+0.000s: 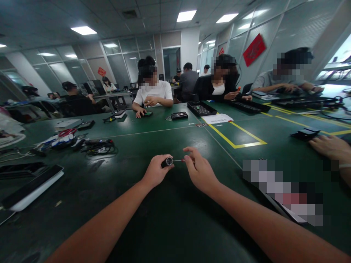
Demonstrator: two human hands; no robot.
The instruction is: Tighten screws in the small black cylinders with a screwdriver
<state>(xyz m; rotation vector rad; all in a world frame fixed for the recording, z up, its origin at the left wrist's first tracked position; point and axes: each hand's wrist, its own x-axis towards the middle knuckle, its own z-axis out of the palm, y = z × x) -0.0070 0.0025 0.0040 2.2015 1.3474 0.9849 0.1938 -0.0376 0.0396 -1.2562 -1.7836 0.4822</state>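
Near the middle of the view, my left hand (155, 171) is closed round a short black cylinder (165, 163), which looks like a small flashlight. Its round end, with a silver rim and a dark inside, faces me. My right hand (201, 170) pinches a slim screwdriver (179, 160), its thin metal shaft pointing left to the cylinder. A bit of red shows by the fingertips; the rest of the handle is hidden in the hand. The shaft's tip meets the cylinder's side, though I cannot tell whether it enters it. Both hands are above the green table (153, 223).
Tangled black cables (100, 147) lie left, with a black-and-white device (34, 188) nearer. Papers (282, 193), partly blurred, lie right, beside another person's hand (325, 146). Across the table are a black tray (201, 109), a yellow-taped outline (248, 145) and several people working.
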